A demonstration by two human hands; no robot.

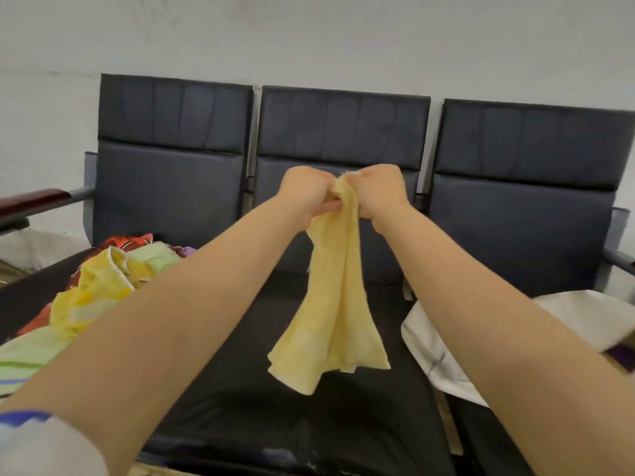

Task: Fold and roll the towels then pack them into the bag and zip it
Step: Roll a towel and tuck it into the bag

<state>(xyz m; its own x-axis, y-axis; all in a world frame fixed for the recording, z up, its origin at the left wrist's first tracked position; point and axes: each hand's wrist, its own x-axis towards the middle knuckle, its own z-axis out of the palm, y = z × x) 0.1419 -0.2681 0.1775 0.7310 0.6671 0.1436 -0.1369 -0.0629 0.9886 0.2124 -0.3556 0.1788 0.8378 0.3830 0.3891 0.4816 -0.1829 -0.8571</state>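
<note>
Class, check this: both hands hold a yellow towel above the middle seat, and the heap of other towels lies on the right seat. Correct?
No. In the head view the heap of towels lies on the left seat; the rest stands.

The left arm [165, 324] wears a pale grey sleeve [44, 448] edged in blue.

One wide-angle head cam, facing fwd and a bit down at dark seats [171, 187] w/ wall [309, 36] behind. Left hand [305, 192], right hand [378, 190] mid-frame at arm's reach.
</note>
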